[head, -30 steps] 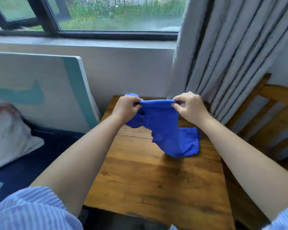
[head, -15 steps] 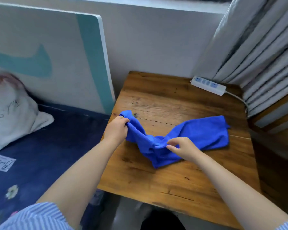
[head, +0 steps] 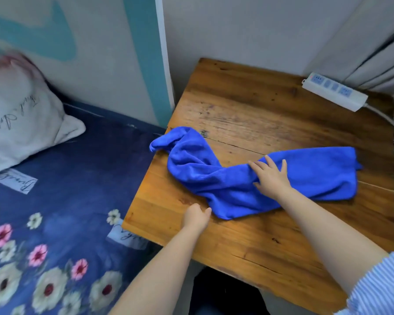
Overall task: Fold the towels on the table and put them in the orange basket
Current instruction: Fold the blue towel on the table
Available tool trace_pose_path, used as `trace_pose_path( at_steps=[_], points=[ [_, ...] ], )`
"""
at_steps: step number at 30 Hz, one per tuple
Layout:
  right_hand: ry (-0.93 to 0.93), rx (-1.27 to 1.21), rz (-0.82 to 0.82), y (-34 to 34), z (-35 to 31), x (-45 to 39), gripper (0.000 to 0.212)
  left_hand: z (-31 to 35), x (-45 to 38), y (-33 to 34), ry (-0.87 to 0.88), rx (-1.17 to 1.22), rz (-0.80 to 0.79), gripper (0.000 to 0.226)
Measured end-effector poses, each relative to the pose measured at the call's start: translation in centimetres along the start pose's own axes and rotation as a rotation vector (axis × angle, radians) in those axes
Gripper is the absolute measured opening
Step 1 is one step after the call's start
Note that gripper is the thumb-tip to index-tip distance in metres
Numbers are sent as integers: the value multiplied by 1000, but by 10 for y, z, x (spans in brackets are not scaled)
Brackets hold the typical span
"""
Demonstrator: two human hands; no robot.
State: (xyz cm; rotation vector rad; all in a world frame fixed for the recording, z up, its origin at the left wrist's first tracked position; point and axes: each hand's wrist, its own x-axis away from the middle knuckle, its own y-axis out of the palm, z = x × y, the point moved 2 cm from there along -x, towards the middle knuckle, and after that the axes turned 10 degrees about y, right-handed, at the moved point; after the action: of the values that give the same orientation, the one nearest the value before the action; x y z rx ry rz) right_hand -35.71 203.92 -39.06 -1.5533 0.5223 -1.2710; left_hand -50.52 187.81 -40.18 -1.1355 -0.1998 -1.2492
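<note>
A blue towel lies twisted and bunched across the wooden table, its left end hanging over the table's left edge and its right part lying flatter. My right hand presses flat on the towel's middle with its fingers spread. My left hand is low over the table just left of the towel's near corner. Its thumb points at the cloth, and it holds nothing. The orange basket is out of view.
A white power strip with its cable lies at the table's back right, by the grey curtain. A bed with a floral blue cover and a white pillow borders the table on the left.
The towel came down from the air onto the table and now lies stretched out. My left hand let go of its left end and moved to the near corner. My right hand flattened on the middle.
</note>
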Motion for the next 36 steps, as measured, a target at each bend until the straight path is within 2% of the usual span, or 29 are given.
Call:
trace_pose_path(
  at_steps=[3, 7, 9, 10, 12, 13, 15, 17, 19, 20, 22, 24, 27, 31, 33, 36],
  points=[
    [-35, 50, -3, -8, 2, -11, 32, 10, -6, 19, -41, 68, 31, 38],
    [-183, 105, 94, -20, 8, -5, 24, 22, -10, 29, -80, 170, 117, 23],
    [-350, 142, 243, -18, 12, 18, 12, 21, -10, 26, -78, 232, 149, 24],
    [-413, 117, 299, -14, 17, 32, 22, 19, -11, 25, -62, 284, 158, 22],
    [-472, 89, 268, -7, 24, 65, 39, 12, -7, 22, -31, 448, 172, 15],
    [-473, 72, 222, 1, 25, 79, 40, 7, -5, 20, -26, 496, 181, 22],
    [-488, 64, 128, 14, 24, 98, 38, -8, 1, 18, -29, 529, 180, 29],
    [-518, 3, 44, 21, 19, 104, 27, -19, 9, 15, -51, 552, 180, 19],
    [-416, -200, -60, 20, 12, 92, 14, -28, 17, 11, -80, 593, 212, 6],
    [-314, -281, -69, 17, 7, 81, 16, -31, 20, 11, -94, 608, 223, 14],
    [-161, -404, 24, 9, -4, 55, 20, -35, 26, 10, -118, 632, 221, 25],
    [-63, -393, 84, 1, -16, 32, 26, -38, 31, 10, -140, 623, 208, 28],
    [-49, -241, -49, 4, -33, 6, 34, -42, 35, 10, -141, 591, 224, 25],
    [-126, -101, -99, 11, -47, -2, 28, -45, 37, 4, -130, 557, 256, 19],
    [-116, -116, -109, 13, -44, -2, 27, -48, 37, 0, -129, 553, 269, 15],
    [-34, -276, -103, 3, -29, 0, 20, -47, 35, -10, -117, 554, 304, 15]
  ],
)
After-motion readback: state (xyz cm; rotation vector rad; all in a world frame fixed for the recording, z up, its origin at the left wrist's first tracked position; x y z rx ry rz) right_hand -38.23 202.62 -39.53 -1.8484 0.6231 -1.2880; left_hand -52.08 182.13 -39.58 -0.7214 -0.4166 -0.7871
